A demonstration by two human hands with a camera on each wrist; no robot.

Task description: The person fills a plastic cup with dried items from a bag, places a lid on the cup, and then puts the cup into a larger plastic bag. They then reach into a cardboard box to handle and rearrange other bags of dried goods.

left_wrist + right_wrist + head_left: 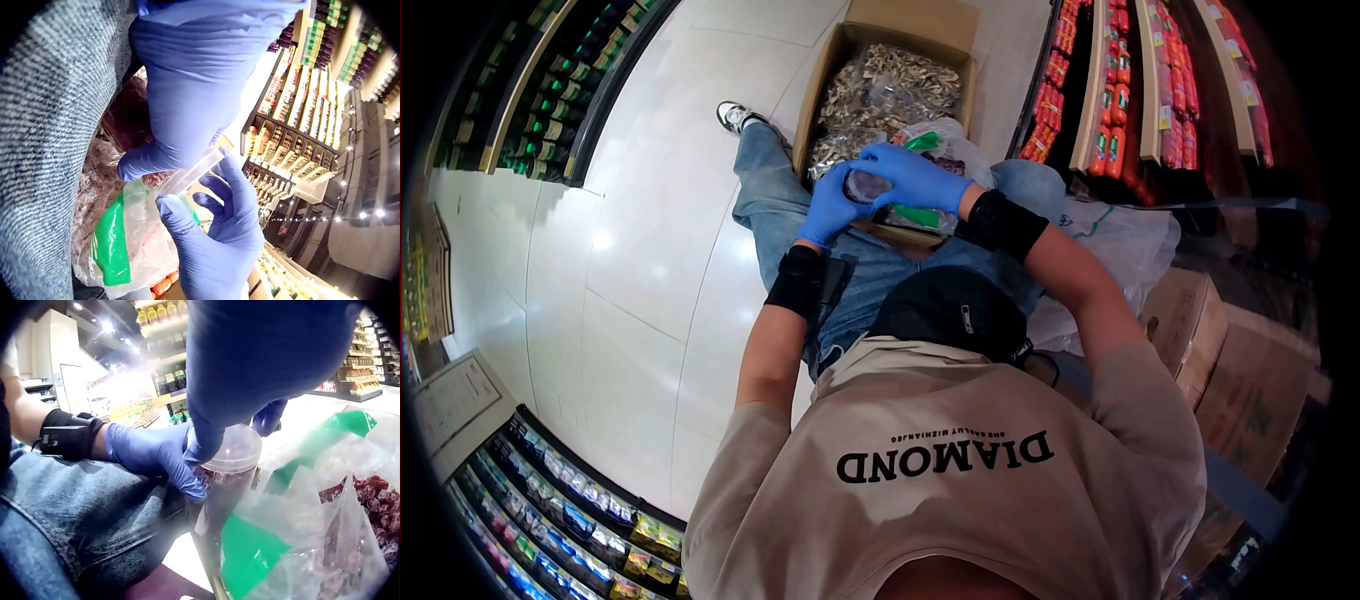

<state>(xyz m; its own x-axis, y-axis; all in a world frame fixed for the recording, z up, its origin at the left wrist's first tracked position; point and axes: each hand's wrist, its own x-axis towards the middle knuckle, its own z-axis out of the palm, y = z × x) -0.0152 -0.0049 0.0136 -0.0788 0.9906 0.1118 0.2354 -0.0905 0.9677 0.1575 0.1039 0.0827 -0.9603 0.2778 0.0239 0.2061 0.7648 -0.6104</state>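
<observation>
A clear plastic jar (215, 490) with dark reddish contents stands between the two blue-gloved hands, its translucent round lid (234, 447) uppermost. From the side, my left hand (830, 207) grips the jar near its top. Reaching over from the other side, my right hand (915, 180) spans the lid, thumb and fingers at its rim; the left wrist view shows this right hand (219, 240) pinching the lid edge. Just beside the jar lies a clear bag with green strips (256, 553), holding dark red, wrinkled dried fruit (375, 506).
Below the hands, an open cardboard box (802, 130) holds clear bags of dried, sliced brownish pieces (900, 80). The person's legs (765, 180) flank it. Shelves of red-wrapped packs (1115, 110) stand at the right, with cartons (1185, 320) behind. Bottle shelves (555, 110) are at far left.
</observation>
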